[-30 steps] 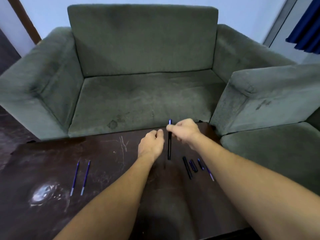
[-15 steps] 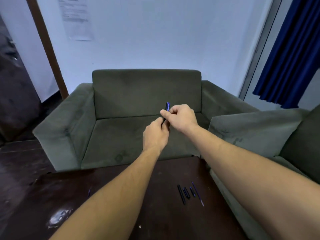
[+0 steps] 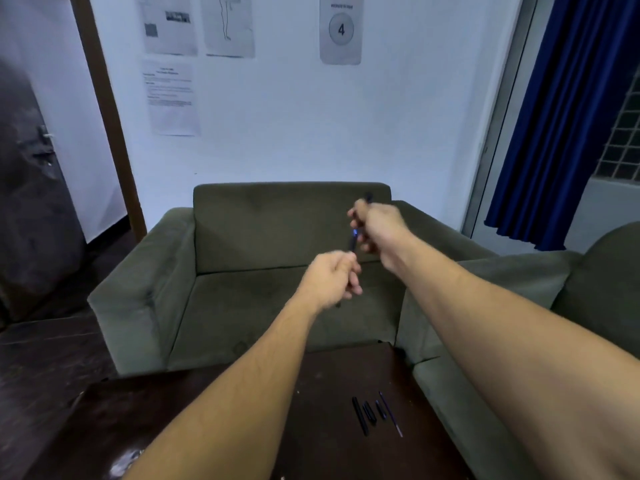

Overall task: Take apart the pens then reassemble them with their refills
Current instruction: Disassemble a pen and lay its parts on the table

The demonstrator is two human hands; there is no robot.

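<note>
Your hands are raised in front of the sofa [image 3: 242, 244], both closed on one dark pen [image 3: 353, 241]. Your left hand [image 3: 329, 280] grips its lower end in a fist; your right hand [image 3: 379, 226], higher and just beside, wraps the upper end, whose tip pokes out above the knuckles. A blue band shows between the fists. On the bench [image 3: 325, 455] below lie pen parts [image 3: 367, 414] and a thin refill [image 3: 390, 414], side by side.

Both hands have lifted away from the tabletop [image 3: 214, 410] and drawn apart: the right hand [image 3: 379, 226] has risen up and rightward, the left hand [image 3: 330, 280] sits lower, and the pen [image 3: 353, 241] now stretches between them.
</note>
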